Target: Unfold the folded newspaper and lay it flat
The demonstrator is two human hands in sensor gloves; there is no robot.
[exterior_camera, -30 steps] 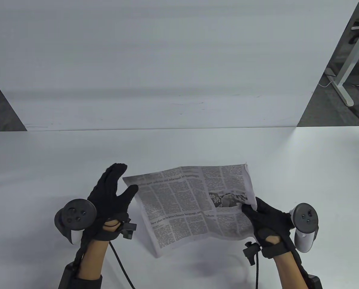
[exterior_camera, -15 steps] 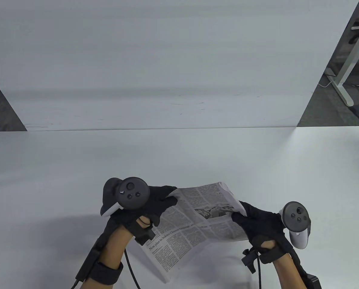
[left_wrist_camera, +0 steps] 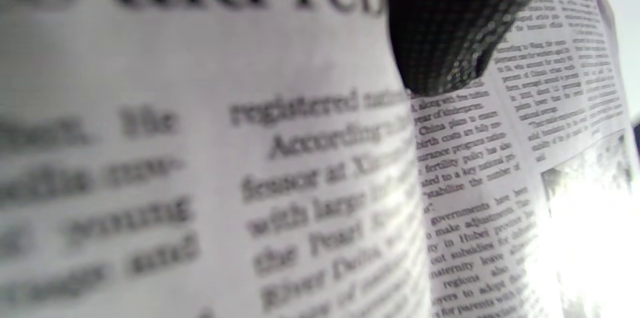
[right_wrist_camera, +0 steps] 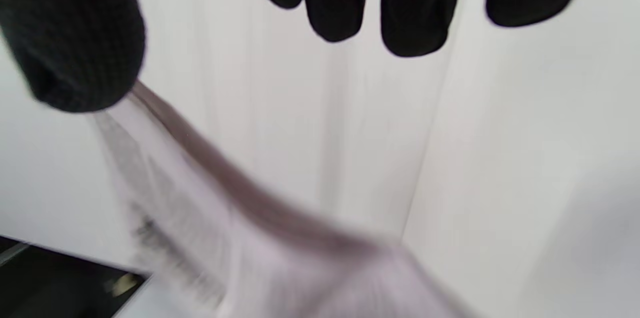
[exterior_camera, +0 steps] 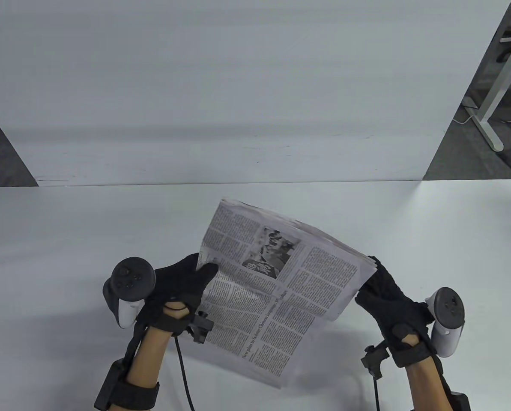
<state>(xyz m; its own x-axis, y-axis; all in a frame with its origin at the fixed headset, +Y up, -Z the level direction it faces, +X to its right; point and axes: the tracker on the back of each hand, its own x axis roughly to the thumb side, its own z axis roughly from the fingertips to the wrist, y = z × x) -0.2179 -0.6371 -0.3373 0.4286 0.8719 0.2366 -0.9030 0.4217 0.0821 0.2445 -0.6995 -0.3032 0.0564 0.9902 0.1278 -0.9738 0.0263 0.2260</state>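
Note:
The folded newspaper hangs in the air above the white table, tilted, with its photo side up. My left hand grips its left edge, thumb on top; in the left wrist view the thumb presses on the printed page. My right hand is at the paper's right corner. In the right wrist view its fingers are spread and off the paper, and only the thumb touches the blurred paper edge.
A white board stands behind the table's far edge. A desk leg and floor cables are at the far right. Cables hang from both wrists near the table's front edge.
The newspaper has lifted and swung round so its far corner points up and away. My left hand shifted left along the edge. My right hand moved right and opened its pinch.

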